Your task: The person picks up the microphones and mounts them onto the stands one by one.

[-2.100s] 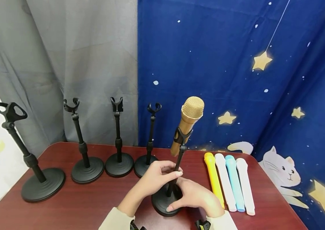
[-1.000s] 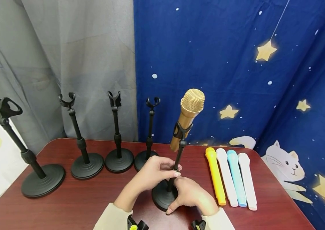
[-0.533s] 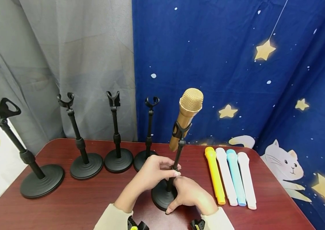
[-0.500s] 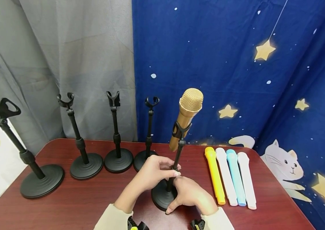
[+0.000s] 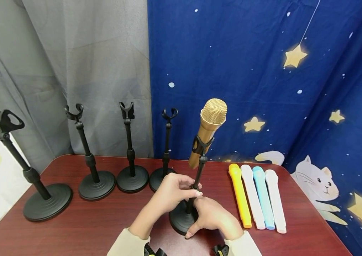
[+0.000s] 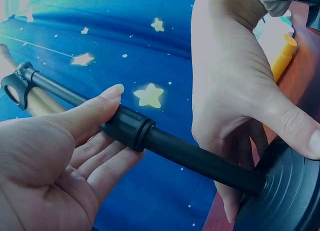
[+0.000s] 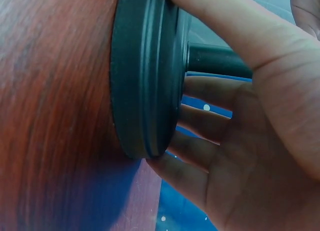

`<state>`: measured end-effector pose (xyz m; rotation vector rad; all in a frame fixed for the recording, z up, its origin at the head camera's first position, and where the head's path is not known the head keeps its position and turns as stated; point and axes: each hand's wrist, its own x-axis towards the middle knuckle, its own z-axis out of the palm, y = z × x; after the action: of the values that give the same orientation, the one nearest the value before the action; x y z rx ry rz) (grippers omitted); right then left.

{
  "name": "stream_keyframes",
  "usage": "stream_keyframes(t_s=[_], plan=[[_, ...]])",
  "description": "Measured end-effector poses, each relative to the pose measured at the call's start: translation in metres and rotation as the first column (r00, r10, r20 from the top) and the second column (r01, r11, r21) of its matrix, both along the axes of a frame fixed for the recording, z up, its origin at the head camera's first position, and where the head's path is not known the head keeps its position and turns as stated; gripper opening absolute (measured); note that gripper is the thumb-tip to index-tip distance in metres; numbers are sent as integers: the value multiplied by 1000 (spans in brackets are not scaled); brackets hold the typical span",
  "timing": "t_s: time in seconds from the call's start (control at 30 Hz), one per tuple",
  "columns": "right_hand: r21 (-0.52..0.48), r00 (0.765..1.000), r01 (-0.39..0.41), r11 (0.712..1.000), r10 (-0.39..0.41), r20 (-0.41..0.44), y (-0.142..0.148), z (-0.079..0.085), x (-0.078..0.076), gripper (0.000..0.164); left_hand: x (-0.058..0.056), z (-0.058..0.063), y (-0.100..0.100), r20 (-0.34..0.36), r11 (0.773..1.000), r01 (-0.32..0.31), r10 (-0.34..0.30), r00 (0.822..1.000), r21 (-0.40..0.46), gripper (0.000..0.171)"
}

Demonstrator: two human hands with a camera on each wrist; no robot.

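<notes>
Left hand (image 5: 169,193): thumb and fingers bent round the collar (image 6: 125,128) of a black stand (image 5: 198,174), holding it midway up the pole
Right hand (image 5: 211,215): grips the round base (image 5: 181,219) of that stand, thumb at the near edge, other fingers round the far side
Gold microphone (image 5: 213,113): tilted in the clip at the top of the stand, mesh head up, tail end hanging behind the pole
Other stands: leftmost stand (image 5: 32,175), second stand (image 5: 90,160), third stand (image 5: 131,155) and fourth stand (image 5: 166,157) stand upright in a row to the left, clips unfilled; the left hand partly hides the fourth one's base
Loose microphones: yellow microphone (image 5: 240,196), white microphone (image 5: 253,198), light blue microphone (image 5: 264,198) and pale-ended white microphone (image 5: 276,201) lie side by side to the right
Desk (image 5: 81,231): reddish-brown, under everything
</notes>
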<state>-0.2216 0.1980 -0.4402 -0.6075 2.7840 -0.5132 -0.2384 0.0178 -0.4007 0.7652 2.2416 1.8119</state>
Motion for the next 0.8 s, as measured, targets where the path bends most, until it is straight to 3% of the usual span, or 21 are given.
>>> stream_keyframes(t_s=[0.53, 0.8], plan=[[-14, 1000, -4, 1000, 4, -16, 1, -3, 0, 80, 5, 4, 4, -69, 988, -124, 118, 991, -89, 24], [-5, 1000, -6, 1000, 6, -16, 1, -2, 0, 87, 5, 4, 4, -100, 981, -154, 143, 985, -117, 30]])
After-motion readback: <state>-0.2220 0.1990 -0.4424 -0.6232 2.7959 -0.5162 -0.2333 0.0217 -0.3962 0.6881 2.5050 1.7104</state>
